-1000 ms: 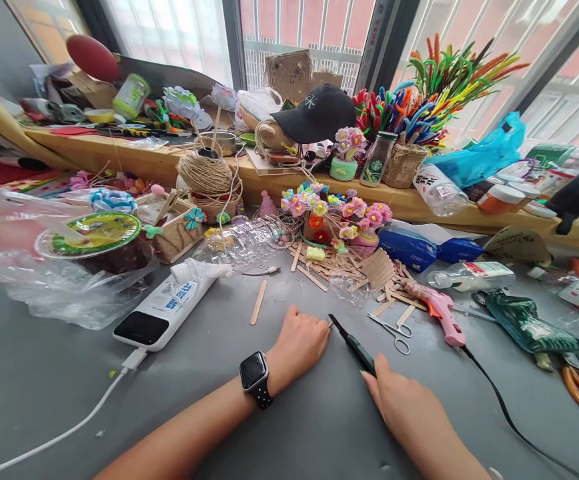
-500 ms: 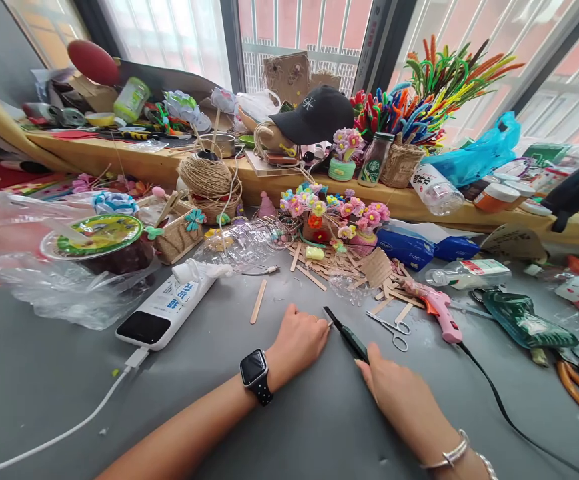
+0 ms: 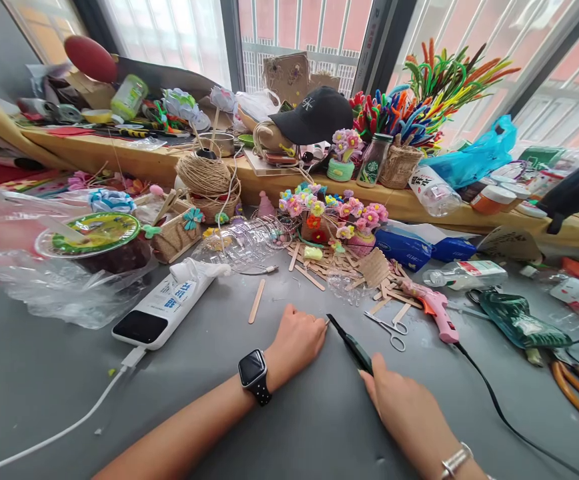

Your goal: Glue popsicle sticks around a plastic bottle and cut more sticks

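My right hand grips a dark green utility knife, whose black blade slants up and left over the grey table. The blade tip lies just right of my left hand, with a small gap between them. That left hand rests on the table with its fingers curled closed. A tiny pale tip shows at its fingertips; whether it is a nail or a held piece I cannot make out. Right of the knife lie silver scissors. A single wooden craft stick lies beyond my left hand.
A pile of craft sticks lies behind my hands. To the right are a pink glue gun with a black cord and a green packet. A white power bank with a cable and a plastic-wrapped bowl stand left.
My right hand and the knife have shifted slightly down and to the right. My left hand stays closed in nearly the same place. The view has drifted a little.
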Demonstrator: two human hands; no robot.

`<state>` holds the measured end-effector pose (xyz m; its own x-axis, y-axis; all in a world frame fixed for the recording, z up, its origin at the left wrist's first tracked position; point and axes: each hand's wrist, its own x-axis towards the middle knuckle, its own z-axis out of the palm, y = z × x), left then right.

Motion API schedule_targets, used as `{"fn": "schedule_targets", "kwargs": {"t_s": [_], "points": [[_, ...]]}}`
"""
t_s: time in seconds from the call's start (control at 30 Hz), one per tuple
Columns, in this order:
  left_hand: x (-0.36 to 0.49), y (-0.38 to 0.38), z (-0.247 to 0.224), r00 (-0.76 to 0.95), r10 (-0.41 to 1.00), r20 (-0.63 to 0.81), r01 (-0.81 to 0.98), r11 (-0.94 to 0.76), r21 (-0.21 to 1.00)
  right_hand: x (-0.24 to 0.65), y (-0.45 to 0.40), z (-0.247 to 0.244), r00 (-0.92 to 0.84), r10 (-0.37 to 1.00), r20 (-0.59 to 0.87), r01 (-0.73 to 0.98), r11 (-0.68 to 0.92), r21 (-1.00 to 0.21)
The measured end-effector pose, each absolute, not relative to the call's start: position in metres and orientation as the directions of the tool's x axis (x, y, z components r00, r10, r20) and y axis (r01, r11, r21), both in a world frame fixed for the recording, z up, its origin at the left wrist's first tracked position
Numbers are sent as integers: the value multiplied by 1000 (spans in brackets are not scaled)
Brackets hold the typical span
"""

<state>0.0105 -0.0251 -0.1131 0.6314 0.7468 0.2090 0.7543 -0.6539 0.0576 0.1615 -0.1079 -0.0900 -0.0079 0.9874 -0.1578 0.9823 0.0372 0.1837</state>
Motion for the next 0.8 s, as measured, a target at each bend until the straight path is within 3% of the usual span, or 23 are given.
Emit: {"fn": "schedule_targets", "kwargs": {"t_s": [0.4, 0.67, 0.8], "points": [[10, -25, -112, 619, 760, 200, 764, -641, 75, 157, -96, -79, 36, 973, -228, 992, -8, 124], [10, -26, -112, 624, 755, 201, 757, -648, 86, 164, -112, -89, 31, 990, -139, 990, -12, 138], [11, -26, -111, 615, 762, 203, 768, -637, 67, 157, -106, -89, 22, 985, -169, 990, 2, 141]]}}
